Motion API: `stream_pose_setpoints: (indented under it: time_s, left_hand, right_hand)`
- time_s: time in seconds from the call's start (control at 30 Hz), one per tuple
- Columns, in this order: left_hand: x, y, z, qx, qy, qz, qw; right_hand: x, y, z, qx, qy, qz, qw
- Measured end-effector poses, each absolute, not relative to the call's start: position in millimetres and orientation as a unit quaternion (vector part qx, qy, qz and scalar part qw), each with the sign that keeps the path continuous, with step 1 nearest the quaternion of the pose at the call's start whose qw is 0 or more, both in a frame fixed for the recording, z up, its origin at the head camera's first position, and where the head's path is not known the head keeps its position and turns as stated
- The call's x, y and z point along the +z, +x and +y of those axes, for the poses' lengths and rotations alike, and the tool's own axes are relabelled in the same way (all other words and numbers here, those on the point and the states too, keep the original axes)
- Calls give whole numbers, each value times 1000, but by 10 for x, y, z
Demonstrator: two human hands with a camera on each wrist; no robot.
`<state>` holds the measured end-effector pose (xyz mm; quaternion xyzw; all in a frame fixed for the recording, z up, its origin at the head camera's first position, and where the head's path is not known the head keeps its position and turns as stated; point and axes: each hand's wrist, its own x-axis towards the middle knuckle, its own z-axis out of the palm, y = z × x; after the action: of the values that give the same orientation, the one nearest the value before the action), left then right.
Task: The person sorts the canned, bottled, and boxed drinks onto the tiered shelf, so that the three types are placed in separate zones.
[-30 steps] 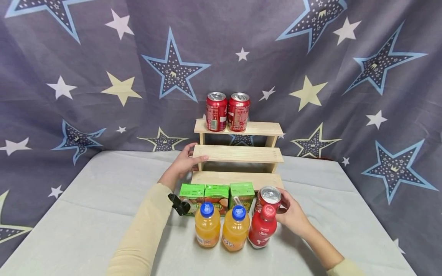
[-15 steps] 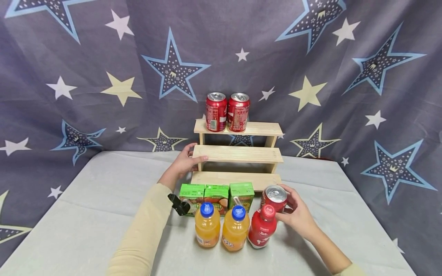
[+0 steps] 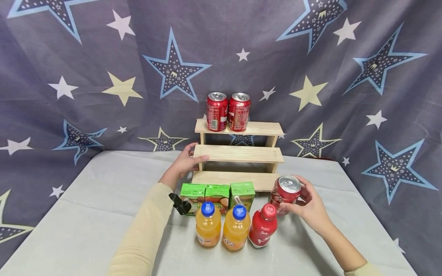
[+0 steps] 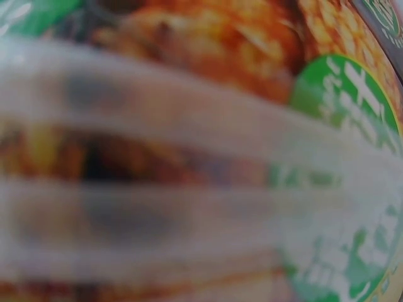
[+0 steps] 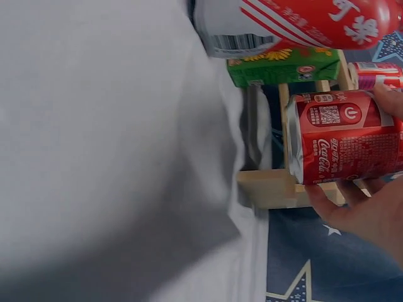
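My right hand [image 3: 313, 209] grips a red Coca-Cola can [image 3: 284, 195], thumb on the near side and fingers round the far side. In the right wrist view the can [image 5: 343, 141] shows its base and printed side, with the fingers [image 5: 352, 204] along one side. The can is raised off the cloth, by the right end of the lowest step. At the left, my left hand [image 3: 183, 163] holds the side of a three-step wooden rack [image 3: 238, 154], thumb on the middle step. Two more cola cans [image 3: 216, 113] stand on the top step.
Green-topped juice cartons [image 3: 217, 191] stand in a row before the rack; one carton [image 4: 220, 50] fills the left wrist view, blurred. Nearer are two orange drink bottles [image 3: 208, 228] with blue caps and a red bottle [image 3: 263, 228]. A starry curtain [image 3: 221, 46] hangs behind.
My right hand has lifted the cola can from behind the red bottle and carried it rightward and up. My left hand stays on the rack.
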<state>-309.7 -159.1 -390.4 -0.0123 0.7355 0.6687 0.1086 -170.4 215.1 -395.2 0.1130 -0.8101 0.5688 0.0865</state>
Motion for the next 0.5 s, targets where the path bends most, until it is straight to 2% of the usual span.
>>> stream_pose_setpoints:
  time_s: [0.5]
  left_hand:
    - [-3943,-3122,-1594,661,-14,743,105]
  right_hand:
    - [-3691,-1796,2202,551,90,-820,124]
